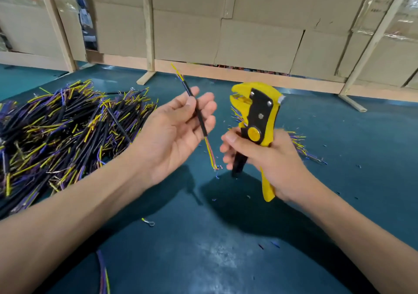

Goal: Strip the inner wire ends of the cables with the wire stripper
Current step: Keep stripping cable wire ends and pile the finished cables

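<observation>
Cable: a short black cable (199,115) lay across the left hand (178,126), pinched lightly between thumb and fingertips, coloured inner wires fanning out at both ends.
Tool: the right hand (260,158) gripped the yellow wire stripper (257,122) by its handles, head up — mouth apparently empty.
Stock: a pile of cables (67,122) sat on the left of the blue table (226,248).
Advice: probably steady the cable firmly, feed one wire end squarely into the mouth — then squeeze.

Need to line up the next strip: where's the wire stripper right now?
In the head view, the wire stripper is right of centre, gripped upright in the right hand, beside the cable in the left hand.
</observation>
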A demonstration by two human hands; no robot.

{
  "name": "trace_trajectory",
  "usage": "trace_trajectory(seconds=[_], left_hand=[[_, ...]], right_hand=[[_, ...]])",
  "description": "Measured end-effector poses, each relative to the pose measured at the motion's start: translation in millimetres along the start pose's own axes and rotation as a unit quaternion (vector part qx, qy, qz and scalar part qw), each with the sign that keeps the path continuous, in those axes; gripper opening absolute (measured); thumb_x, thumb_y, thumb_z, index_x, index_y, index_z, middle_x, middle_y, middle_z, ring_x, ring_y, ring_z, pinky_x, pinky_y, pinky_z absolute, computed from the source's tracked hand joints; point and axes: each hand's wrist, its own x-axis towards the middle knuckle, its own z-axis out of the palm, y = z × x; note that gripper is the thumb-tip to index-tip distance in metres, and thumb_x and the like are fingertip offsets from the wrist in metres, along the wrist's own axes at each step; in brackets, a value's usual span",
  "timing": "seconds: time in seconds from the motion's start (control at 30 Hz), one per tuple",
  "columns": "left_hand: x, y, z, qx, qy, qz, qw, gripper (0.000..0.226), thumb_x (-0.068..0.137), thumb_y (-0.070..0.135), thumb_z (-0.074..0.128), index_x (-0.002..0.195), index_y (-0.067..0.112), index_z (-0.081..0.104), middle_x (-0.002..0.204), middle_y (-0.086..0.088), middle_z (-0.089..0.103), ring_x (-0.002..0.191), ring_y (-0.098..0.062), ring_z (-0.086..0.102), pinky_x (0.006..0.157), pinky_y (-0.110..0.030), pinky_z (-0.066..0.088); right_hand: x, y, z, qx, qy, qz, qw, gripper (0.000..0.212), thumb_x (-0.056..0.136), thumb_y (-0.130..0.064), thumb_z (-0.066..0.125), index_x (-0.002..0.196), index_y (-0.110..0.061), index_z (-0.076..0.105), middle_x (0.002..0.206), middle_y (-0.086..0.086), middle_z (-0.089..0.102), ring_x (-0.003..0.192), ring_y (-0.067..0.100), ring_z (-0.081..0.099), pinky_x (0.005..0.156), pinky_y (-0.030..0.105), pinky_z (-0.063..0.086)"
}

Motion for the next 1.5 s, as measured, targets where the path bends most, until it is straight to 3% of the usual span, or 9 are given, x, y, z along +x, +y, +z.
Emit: trace_trajectory(seconds=[0.1,0.27,0.33,0.43,0.5,0.8,1.03,1.17,1.5], left_hand=[[-0.6,-0.7,1.0,-0.032,0.001,-0.003,0.999,0.014,0.103,0.004,0.042,0.107,0.009,0.054,0.099,-0.011,0.074,0.090,-0.019,0.073,0.078,-0.032,0.060],[-0.1,-3.4,-3.0,-0.013,-0.021,0.016,1.000,0.012,0.104,0.007,0.044,0.110,0.010,0.053,0.106,-0.012,0.074,0.101,-0.025,0.073,0.083,-0.035,0.059],[-0.9,-4.8,-6.6,0.093,-0.040,0.034,0.994,0.016,0.100,0.011,0.050,0.114,0.008,0.057,0.108,-0.014,0.074,0.101,-0.027,0.072,0.086,-0.037,0.058],[-6.3,-13.0,-10.6,0.288,-0.083,0.031,0.953,0.026,0.084,0.020,0.071,0.106,0.006,0.068,0.098,-0.018,0.073,0.092,-0.029,0.071,0.085,-0.039,0.058],[-10.1,-18.9,-11.0,0.318,-0.098,0.009,0.943,0.025,0.078,0.024,0.075,0.094,0.006,0.072,0.088,-0.017,0.072,0.085,-0.030,0.070,0.084,-0.041,0.058],[-10.2,-17.7,-11.0,0.293,-0.025,-0.008,0.956,0.012,0.079,0.020,0.074,0.081,0.009,0.069,0.088,-0.016,0.067,0.080,-0.023,0.067,0.067,-0.034,0.056],[-8.3,-19.6,-12.8,0.268,-0.025,-0.024,0.963,0.010,0.078,0.017,0.075,0.082,0.008,0.073,0.082,-0.012,0.068,0.072,-0.019,0.066,0.062,-0.031,0.055],[-6.5,-17.1,-13.1,0.280,-0.021,-0.038,0.959,0.022,0.078,0.012,0.076,0.095,-0.002,0.071,0.075,-0.005,0.067,0.067,-0.018,0.061,0.060,-0.030,0.054],[-7.0,-20.7,-10.4,0.279,-0.034,-0.080,0.956,0.008,0.077,0.012,0.065,0.074,0.010,0.072,0.071,-0.013,0.059,0.067,-0.021,0.059,0.058,-0.034,0.055]], right_hand=[[2.6,-4.5,3.1,0.082,-0.037,0.074,0.993,0.006,0.082,-0.017,0.073,0.079,-0.013,0.076,0.083,0.014,0.073,0.079,0.031,0.067,0.065,0.041,0.056],[1.4,-7.9,1.9,0.164,-0.060,0.107,0.979,0.008,0.079,-0.002,0.073,0.087,-0.004,0.072,0.081,0.018,0.068,0.078,0.033,0.069,0.070,0.047,0.057],[2.2,-8.9,0.5,0.171,-0.038,0.104,0.979,0.012,0.076,0.001,0.076,0.087,-0.002,0.072,0.080,0.019,0.068,0.075,0.033,0.069,0.068,0.046,0.058],[3.6,-10.9,-2.6,0.174,-0.002,0.081,0.981,0.016,0.072,0.000,0.077,0.087,0.001,0.070,0.082,0.016,0.069,0.072,0.031,0.068,0.066,0.045,0.059],[4.2,-11.3,-5.2,0.170,0.008,0.078,0.982,0.017,0.072,-0.002,0.074,0.088,0.001,0.068,0.080,0.013,0.071,0.071,0.030,0.068,0.065,0.044,0.060],[5.1,-9.8,-18.0,0.047,-0.009,0.087,0.995,0.025,0.072,0.000,0.082,0.093,-0.003,0.069,0.077,0.008,0.070,0.074,0.028,0.070,0.066,0.039,0.058],[6.0,-7.0,-16.7,0.080,-0.003,0.090,0.993,0.019,0.076,0.005,0.078,0.090,-0.003,0.068,0.076,0.014,0.065,0.072,0.030,0.067,0.066,0.044,0.057],[7.8,-6.4,-17.4,0.105,0.032,0.090,0.990,0.018,0.075,-0.002,0.078,0.090,-0.003,0.068,0.075,0.013,0.065,0.068,0.029,0.067,0.066,0.044,0.059],[10.0,-6.5,-17.5,0.128,0.079,0.066,0.986,0.011,0.085,0.006,0.072,0.089,-0.003,0.068,0.074,0.012,0.063,0.067,0.027,0.066,0.067,0.045,0.061]])
